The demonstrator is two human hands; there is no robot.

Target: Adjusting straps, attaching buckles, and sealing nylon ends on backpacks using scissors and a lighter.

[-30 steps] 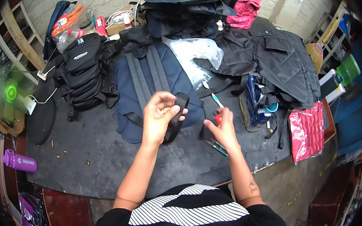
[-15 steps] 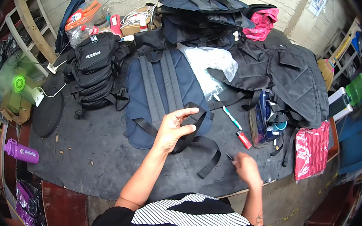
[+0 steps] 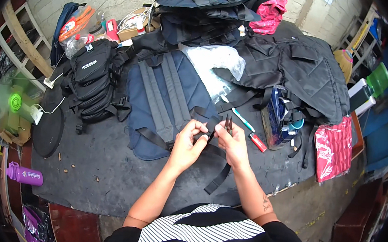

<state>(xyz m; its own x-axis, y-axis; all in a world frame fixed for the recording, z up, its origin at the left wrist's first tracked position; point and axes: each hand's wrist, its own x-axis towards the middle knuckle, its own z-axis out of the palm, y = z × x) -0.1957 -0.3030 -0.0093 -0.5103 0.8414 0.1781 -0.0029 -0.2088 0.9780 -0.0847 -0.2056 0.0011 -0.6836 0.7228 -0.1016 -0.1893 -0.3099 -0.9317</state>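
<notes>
Black, scuffed table (image 3: pixel 118 179) bears a navy bag (image 3: pixel 163 97); left, probably a fan (image 3: pixel 15 102).

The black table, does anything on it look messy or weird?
A little. A few small brown scraps lie loose toward the left front of the black table, like litter; I can't tell what they are. Crumpled clear plastic farther back looks untidy too. Nothing looks spilled.
</notes>
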